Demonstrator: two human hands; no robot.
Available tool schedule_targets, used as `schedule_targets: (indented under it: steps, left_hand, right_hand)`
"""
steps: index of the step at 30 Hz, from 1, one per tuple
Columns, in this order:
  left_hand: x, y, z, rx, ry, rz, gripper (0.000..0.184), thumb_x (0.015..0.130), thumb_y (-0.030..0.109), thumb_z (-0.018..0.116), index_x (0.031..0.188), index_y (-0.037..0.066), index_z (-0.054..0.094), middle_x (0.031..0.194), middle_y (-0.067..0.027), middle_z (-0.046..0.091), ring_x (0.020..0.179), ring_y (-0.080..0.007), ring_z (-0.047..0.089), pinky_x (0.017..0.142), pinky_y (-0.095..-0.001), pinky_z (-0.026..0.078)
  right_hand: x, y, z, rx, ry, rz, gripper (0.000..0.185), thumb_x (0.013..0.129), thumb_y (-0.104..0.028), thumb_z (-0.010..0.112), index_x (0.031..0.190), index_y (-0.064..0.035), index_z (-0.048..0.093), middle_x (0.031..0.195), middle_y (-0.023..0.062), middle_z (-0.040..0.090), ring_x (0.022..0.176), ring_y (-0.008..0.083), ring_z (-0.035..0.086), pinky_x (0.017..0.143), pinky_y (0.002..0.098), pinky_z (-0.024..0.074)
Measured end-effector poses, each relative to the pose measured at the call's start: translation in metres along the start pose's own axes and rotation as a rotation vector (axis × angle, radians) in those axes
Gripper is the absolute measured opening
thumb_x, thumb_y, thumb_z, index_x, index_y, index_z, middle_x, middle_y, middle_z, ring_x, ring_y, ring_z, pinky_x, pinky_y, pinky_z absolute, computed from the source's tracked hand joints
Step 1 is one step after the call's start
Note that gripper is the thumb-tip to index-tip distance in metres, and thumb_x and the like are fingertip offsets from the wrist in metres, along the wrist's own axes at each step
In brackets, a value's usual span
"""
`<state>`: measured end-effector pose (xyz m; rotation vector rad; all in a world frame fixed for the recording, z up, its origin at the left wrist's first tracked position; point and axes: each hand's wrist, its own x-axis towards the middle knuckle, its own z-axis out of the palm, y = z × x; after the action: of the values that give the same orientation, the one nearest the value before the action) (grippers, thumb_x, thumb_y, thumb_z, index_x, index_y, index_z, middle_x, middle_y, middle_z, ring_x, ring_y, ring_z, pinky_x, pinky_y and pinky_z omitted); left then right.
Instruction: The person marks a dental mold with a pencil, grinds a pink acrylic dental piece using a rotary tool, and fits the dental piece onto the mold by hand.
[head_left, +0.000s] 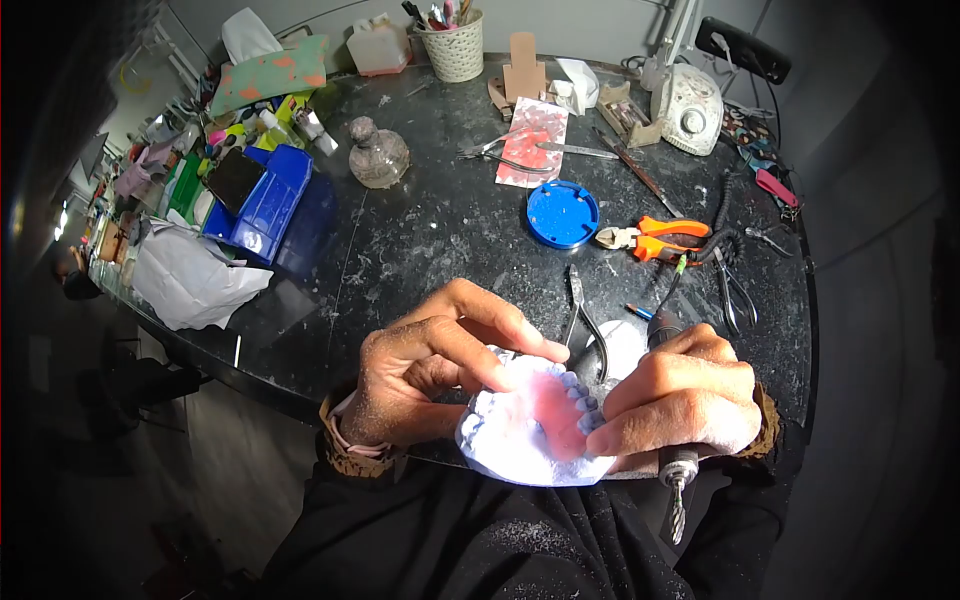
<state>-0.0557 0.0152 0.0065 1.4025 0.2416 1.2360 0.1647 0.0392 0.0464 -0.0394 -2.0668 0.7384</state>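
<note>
A pale bluish-white dental cast (490, 448) with a pink plate (545, 405) over its palate is held low above my lap, at the table's front edge. My left hand (430, 365) grips the cast from the left and far side, its fingertips on the teeth. In my right hand (685, 395) lies a rotary handpiece (678, 465), its fluted bur (678, 515) pointing down towards my lap, away from the cast. Fingertips of that hand also touch the cast's right edge. Just beyond the cast lie slim metal pliers (577, 295), partly hidden.
Orange-handled cutters (665, 240) and a blue round lid (562, 215) lie beyond my hands. Farther back are a stained pink sheet (530, 150), a glass bottle (378, 160) and a white control unit (690, 110). Blue bins (265, 205) and crumpled paper (195, 275) stand left.
</note>
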Motion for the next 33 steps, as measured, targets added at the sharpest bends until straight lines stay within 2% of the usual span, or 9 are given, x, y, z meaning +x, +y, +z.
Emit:
schedule_targets:
  steps: [8, 26, 33]
  left_hand:
    - [0.0003, -0.0017, 0.0010, -0.021, -0.001, 0.010, 0.028, 0.068, -0.001, 0.073, 0.091, -0.001, 0.057, 0.109, -0.0176, 0.047, 0.108, -0.0358, 0.054, 0.089, -0.0425, 0.050]
    - [-0.0021, -0.0058, -0.0050, 0.159, 0.075, 0.197, 0.033, 0.060, 0.007, 0.080, 0.088, -0.002, 0.064, 0.098, -0.0160, 0.054, 0.093, -0.0326, 0.062, 0.081, -0.0408, 0.054]
    - [-0.0009, -0.0048, -0.0017, 0.077, 0.117, 0.228, 0.033, 0.058, 0.007, 0.081, 0.087, 0.000, 0.066, 0.098, -0.0152, 0.054, 0.092, -0.0337, 0.062, 0.081, -0.0411, 0.055]
  right_hand:
    - [-0.0022, 0.0002, 0.0009, 0.020, 0.025, 0.013, 0.020, 0.072, -0.009, 0.067, 0.089, 0.0013, 0.063, 0.073, 0.0061, 0.060, 0.052, 0.0150, 0.060, 0.042, 0.0252, 0.0443]
    - [-0.0008, 0.0049, 0.0004, -0.020, -0.019, 0.032, 0.015, 0.075, -0.012, 0.066, 0.084, -0.0005, 0.062, 0.071, 0.0065, 0.058, 0.051, 0.0156, 0.059, 0.041, 0.0264, 0.0448]
    - [-0.0021, 0.0053, -0.0004, -0.012, -0.053, 0.053, 0.015, 0.074, -0.011, 0.065, 0.084, -0.0005, 0.061, 0.072, 0.0066, 0.057, 0.051, 0.0156, 0.059, 0.041, 0.0264, 0.0444]
